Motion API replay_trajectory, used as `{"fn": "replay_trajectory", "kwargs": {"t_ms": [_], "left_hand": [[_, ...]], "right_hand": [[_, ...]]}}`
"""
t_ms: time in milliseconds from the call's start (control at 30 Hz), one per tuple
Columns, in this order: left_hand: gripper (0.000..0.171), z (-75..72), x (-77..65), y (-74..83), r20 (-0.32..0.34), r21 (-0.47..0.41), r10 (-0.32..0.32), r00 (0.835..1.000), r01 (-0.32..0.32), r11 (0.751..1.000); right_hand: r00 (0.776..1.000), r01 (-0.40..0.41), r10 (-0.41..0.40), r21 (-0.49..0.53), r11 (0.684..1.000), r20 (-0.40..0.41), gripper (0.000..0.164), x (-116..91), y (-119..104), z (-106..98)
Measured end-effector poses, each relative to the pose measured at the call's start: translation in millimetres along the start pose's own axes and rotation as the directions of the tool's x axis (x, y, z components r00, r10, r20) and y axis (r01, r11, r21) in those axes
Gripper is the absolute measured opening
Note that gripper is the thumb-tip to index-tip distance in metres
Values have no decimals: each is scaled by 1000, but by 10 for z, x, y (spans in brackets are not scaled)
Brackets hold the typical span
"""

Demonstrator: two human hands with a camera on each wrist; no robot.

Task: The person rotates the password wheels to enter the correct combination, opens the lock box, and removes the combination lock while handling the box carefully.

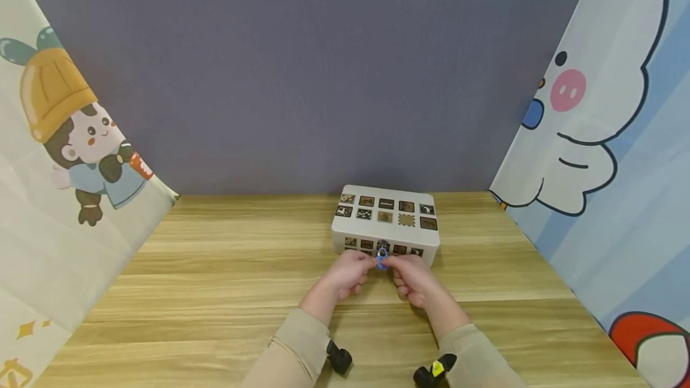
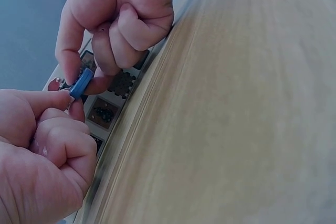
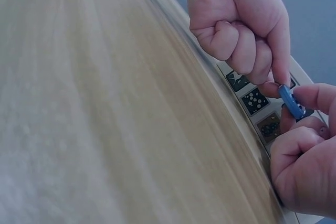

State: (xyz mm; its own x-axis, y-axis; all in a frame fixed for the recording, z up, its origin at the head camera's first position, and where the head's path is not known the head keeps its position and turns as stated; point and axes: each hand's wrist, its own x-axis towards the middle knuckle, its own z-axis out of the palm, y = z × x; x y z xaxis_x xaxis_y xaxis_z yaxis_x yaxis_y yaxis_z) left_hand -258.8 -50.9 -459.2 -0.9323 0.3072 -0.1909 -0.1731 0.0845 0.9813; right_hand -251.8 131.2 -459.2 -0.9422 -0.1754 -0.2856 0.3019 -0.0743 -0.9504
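A small blue padlock (image 1: 381, 263) hangs at the front latch (image 1: 383, 244) of a white box (image 1: 385, 229) printed with little stamp-like pictures. The lid of the box is down. My left hand (image 1: 349, 273) pinches the padlock's body from the left between thumb and index finger. From the right, my right hand (image 1: 414, 279) pinches it the same way. In both hands the other fingers are curled into the palm. Both wrist views show the padlock's blue body (image 2: 81, 83) between the fingertips, which cover part of it.
The box stands on a wood-grain table (image 1: 242, 292), near a dark grey panel (image 1: 323, 76) at the back. Cartoon-printed sheets (image 1: 38, 196) flank the table on the left and right. Black wrist cameras (image 1: 339, 358) sit at both sleeves.
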Motion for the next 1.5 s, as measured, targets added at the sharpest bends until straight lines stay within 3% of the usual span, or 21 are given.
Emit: {"fn": "replay_trajectory", "kwargs": {"t_ms": [900, 1500], "left_hand": [[17, 2, -16, -18, -1, 2, -11, 1000, 11, 1000], [22, -48, -21, -11, 49, 9, -23, 999, 23, 1000]], "right_hand": [[1000, -2, 2, -73, 997, -1, 17, 6, 16, 52], [1000, -21, 21, -24, 1000, 6, 18, 24, 0, 18]]}}
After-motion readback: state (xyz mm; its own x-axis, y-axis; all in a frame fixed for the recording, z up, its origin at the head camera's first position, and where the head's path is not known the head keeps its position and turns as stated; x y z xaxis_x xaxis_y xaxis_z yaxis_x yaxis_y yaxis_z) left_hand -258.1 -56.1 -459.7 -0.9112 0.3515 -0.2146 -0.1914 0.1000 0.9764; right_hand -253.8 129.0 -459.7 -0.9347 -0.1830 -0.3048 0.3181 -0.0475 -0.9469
